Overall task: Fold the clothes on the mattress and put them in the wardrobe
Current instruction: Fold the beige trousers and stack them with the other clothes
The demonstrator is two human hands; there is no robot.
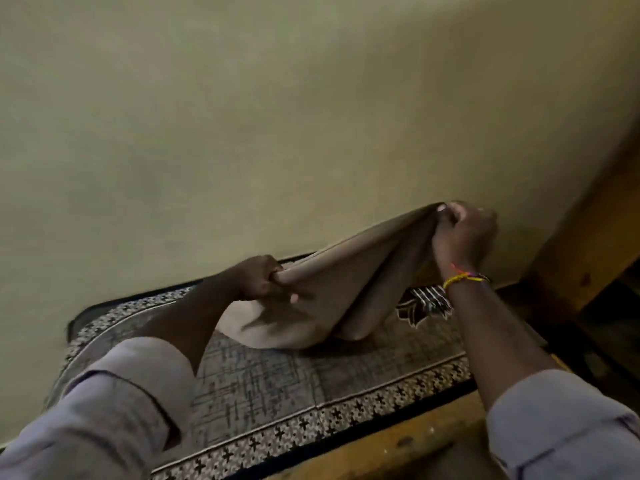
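Cloth (349, 282) stretched between left hand (258, 278) and right hand (462, 233).

Beige garment (332, 289) between both hands, above patterned mattress (277, 386).

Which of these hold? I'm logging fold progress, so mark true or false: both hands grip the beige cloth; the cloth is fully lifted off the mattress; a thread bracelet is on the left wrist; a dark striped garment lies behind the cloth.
1. Both hands grip the beige cloth. True: the left hand and right hand each pinch an edge.
2. The cloth is fully off the mattress. False: its lower part rests on it.
3. The bracelet is on the left wrist. False: it is on the right.
4. A dark striped garment lies behind the cloth. True.
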